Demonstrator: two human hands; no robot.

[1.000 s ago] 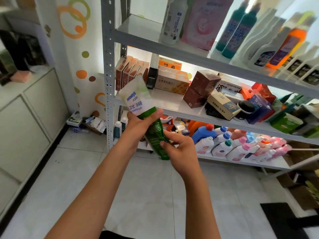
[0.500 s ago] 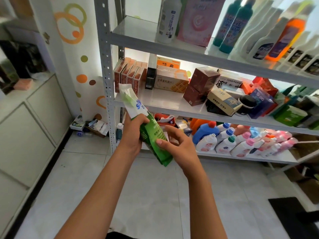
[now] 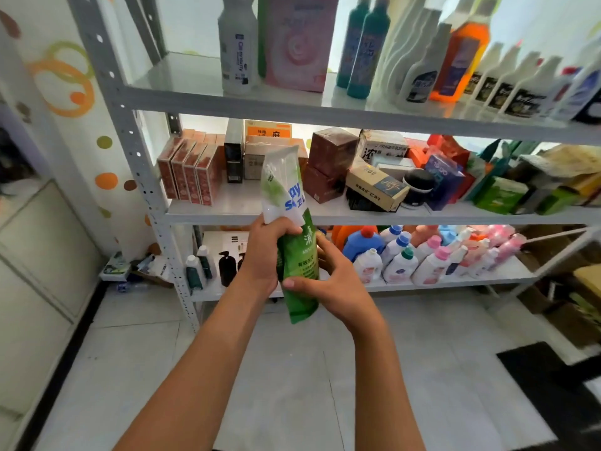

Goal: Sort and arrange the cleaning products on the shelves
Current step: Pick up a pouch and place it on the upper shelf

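While your left hand [image 3: 263,252] and right hand [image 3: 338,284] both grip the green-white pouch [image 3: 292,236], upright between them, only blue letters "ay" read clearly.

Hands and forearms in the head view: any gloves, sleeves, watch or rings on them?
None visible. The left hand and right hand are bare, with no gloves, rings or wristbands. Both forearms are uncovered down to the frame's bottom edge; no sleeve shows. Fingernails look short and unpainted.
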